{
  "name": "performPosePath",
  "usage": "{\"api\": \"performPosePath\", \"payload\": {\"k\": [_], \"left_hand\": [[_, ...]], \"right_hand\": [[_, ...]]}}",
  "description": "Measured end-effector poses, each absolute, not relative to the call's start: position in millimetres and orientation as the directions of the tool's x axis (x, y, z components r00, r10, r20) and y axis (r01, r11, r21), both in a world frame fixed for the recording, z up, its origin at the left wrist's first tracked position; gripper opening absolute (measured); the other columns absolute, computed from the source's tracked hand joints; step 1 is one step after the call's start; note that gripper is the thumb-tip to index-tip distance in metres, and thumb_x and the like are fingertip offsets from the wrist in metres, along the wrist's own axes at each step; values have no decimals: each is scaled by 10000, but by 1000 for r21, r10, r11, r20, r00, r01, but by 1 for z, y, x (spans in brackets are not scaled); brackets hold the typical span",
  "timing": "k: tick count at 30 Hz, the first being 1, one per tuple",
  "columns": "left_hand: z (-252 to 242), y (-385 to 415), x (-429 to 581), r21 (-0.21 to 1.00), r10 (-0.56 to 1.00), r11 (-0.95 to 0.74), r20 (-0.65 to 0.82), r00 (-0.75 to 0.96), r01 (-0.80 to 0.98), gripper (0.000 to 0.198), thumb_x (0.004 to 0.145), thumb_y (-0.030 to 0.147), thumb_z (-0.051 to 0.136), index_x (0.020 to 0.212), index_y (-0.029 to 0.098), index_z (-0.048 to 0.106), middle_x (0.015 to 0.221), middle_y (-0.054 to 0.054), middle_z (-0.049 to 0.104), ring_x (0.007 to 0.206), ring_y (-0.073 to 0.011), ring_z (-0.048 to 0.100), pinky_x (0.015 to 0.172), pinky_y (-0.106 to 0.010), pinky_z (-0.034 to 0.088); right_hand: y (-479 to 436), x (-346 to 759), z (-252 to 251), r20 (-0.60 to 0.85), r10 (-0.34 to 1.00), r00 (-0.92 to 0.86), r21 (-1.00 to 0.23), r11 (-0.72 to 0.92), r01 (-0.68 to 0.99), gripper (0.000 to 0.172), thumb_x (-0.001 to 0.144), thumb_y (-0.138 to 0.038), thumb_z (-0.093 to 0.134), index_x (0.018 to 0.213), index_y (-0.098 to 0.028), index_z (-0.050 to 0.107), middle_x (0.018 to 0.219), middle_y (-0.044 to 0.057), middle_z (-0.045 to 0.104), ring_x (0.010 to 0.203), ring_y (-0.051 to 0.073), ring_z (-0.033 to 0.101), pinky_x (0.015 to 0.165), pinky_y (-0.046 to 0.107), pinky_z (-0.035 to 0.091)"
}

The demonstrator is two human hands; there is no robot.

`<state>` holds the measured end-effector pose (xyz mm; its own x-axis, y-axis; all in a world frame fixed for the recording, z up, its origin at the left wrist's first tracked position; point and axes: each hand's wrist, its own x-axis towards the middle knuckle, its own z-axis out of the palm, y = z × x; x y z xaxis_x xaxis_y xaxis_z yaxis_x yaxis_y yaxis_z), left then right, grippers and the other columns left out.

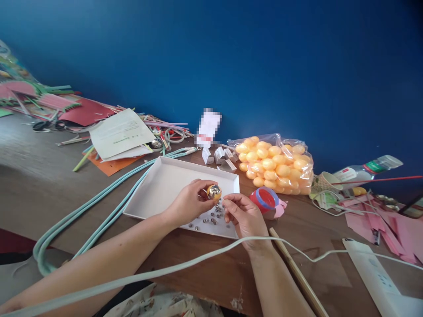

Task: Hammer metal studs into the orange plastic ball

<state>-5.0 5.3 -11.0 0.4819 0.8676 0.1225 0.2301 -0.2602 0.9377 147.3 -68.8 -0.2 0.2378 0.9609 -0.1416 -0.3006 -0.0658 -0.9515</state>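
Over a shallow white box lid [145, 189], my left hand [190, 200] grips a small yellow ball [214, 192] whose visible side is largely covered with shiny silver pieces. My right hand [246, 215] is closed in a pinch just right of the ball, its fingertips by the ball's edge. Whatever sits between those fingertips is too small to make out. Several loose silver beads [214, 215] lie in the lid below both hands. Beyond my right hand stands a red cup [262, 199] with a blue rim.
A clear bag of yellow balls [274, 165] and small white boxes [218, 156] lie behind the lid. Looped mint cords [95, 207] run along the left. A white cable [158, 275] crosses over my forearms. At right are a plastic bottle [366, 171] and power strip [380, 277].
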Motion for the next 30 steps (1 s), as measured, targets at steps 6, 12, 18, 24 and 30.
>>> {"api": "performPosePath", "payload": {"k": [6,12,18,24,30], "left_hand": [[-13,4,-6,884,841,-389,225,492,260,370,737,259,648,1101,205,618,922,-31,557,694,-109,578,665,-243,505],[-12,2,-7,841,812,-464,276,515,280,404,743,250,646,1142,202,601,913,-25,540,681,-101,574,672,-240,511],[-14,1,-7,827,801,-486,292,523,283,399,754,263,642,1145,204,594,918,-26,537,682,-103,581,674,-241,517],[-13,1,-8,802,786,-518,308,537,299,400,770,267,623,1163,202,582,928,-29,540,700,-109,588,693,-249,518],[-10,0,-8,769,770,-555,329,547,318,385,776,261,608,1152,181,583,917,-37,538,696,-112,578,699,-256,508]], "right_hand": [[-68,140,-2,-117,967,226,-960,-52,-274,187,674,-285,774,813,-184,701,664,2,684,493,79,521,459,202,413],[-66,141,-9,-145,960,240,-940,-58,-335,183,663,-281,792,749,-187,660,623,-18,664,472,65,508,436,174,398],[-66,141,-7,-177,954,240,-924,-78,-374,186,644,-283,803,726,-188,667,514,-51,571,432,54,459,423,168,359],[-65,141,-7,-188,951,246,-926,-88,-368,216,619,-308,810,719,-183,666,521,-44,570,417,54,420,392,176,317],[-65,141,-5,-207,945,253,-927,-106,-361,210,621,-295,810,716,-182,661,528,-40,570,424,57,419,394,180,297]]}}
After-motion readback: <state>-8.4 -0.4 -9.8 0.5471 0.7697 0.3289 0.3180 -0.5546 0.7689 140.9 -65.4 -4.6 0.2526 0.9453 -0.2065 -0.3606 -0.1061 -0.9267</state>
